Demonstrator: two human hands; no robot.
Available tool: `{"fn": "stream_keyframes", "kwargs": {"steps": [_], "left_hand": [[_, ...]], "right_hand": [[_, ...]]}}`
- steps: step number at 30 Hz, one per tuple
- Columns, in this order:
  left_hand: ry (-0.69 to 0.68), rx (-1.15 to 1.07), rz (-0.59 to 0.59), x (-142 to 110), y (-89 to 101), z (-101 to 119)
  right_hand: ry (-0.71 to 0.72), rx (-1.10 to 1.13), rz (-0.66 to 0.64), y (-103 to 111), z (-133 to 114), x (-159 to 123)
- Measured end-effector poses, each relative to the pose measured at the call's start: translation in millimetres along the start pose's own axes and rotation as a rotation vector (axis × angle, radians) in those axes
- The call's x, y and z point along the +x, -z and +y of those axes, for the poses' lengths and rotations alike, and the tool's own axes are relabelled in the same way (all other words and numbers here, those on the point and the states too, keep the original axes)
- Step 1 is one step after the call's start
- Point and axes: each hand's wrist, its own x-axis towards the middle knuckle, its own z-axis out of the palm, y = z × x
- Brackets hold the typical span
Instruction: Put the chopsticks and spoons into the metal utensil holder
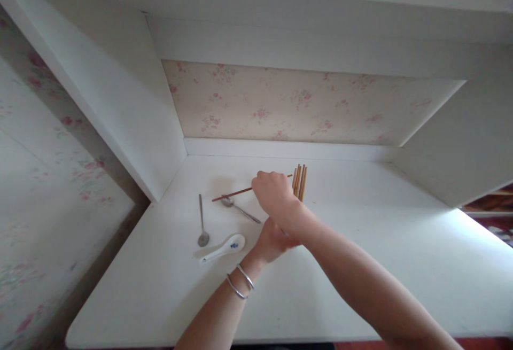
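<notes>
Closest to me is my right forearm (352, 264), slanting over my left hand (276, 240). Right hand (274, 192): closed around a single chopstick (238, 193), which sticks out both sides; its darker end crosses a steel spoon (243, 212) at the bowl, contact unclear. Left hand: partly hidden below my right wrist, grip can't be told. Chopstick bundle (299, 181): just beyond the right wrist, tops showing, lower ends hidden. Two silver bangles (239, 281) on the left wrist. Another steel spoon (203, 239) lies farther left, bowl toward me. White spoon (234, 243) near it, blue motif in the bowl, too small to read. All on the white tabletop (344, 291); floral wallpaper (260, 101) behind.
</notes>
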Motion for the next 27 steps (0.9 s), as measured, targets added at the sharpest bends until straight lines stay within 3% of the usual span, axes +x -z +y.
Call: {"fn": "stream_keyframes", "kwargs": {"steps": [2, 5, 8, 11, 17, 21, 27], "left_hand": [[-0.029, -0.015, -0.019, -1, -1.2, 5], [-0.044, -0.036, 0.009, -1, -3.6, 8], [-0.029, -0.051, 0.025, 0, -5.4, 5], [-0.034, -0.05, 0.026, 0, -6.4, 3], [-0.05, -0.081, 0.018, 0, -9.0, 3], [-0.048, -0.06, 0.035, 1, -9.9, -1], [-0.06, -0.038, 0.036, 2, -10.7, -7]], "right_hand": [[0.001, 0.108, 0.128, 7, 15, -14], [0.016, 0.539, 0.38, 3, 44, -37], [-0.057, 1.043, 0.521, -14, 73, -58], [-0.217, 1.293, 0.593, -39, 95, -73], [-0.434, 1.126, 0.547, -77, 111, -83], [-0.446, 1.011, 0.465, -87, 108, -86], [-0.434, 1.028, 0.411, -99, 106, -85]]}}
